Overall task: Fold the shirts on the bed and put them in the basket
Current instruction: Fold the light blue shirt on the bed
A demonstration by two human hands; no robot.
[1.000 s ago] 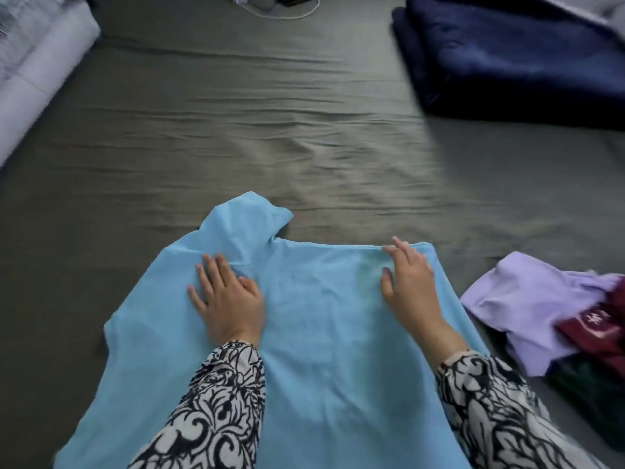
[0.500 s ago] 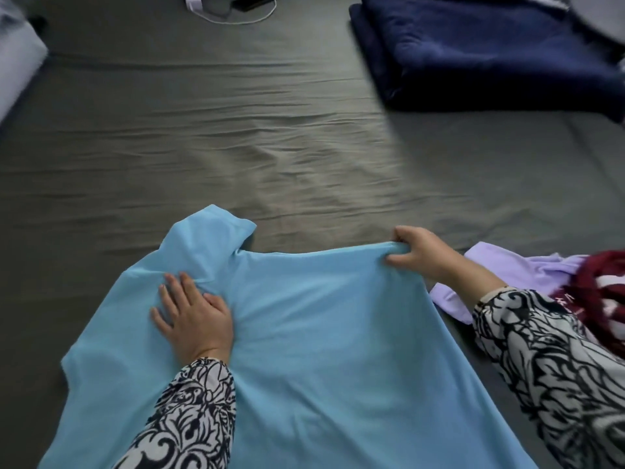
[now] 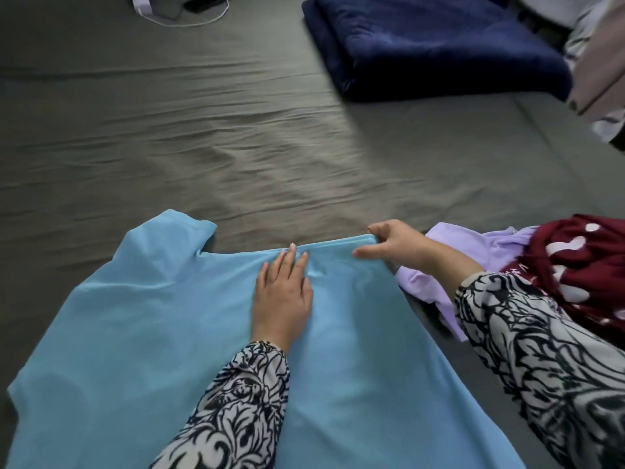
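We see our left hand [image 3: 282,294] has slid flat toward frame centre on the blue shirt [image 3: 142,333] while our right hand [image 3: 399,247] apparently pinches its top edge, likely starting a fold.

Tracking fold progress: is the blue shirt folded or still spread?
Mostly spread: blue shirt lies flat, one sleeve out; right hand pinches its far edge.

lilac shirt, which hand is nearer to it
Right. The right hand pinches the blue shirt's far edge right beside the lilac shirt, its wrist over it. The left hand lies flat mid-shirt, farther away.
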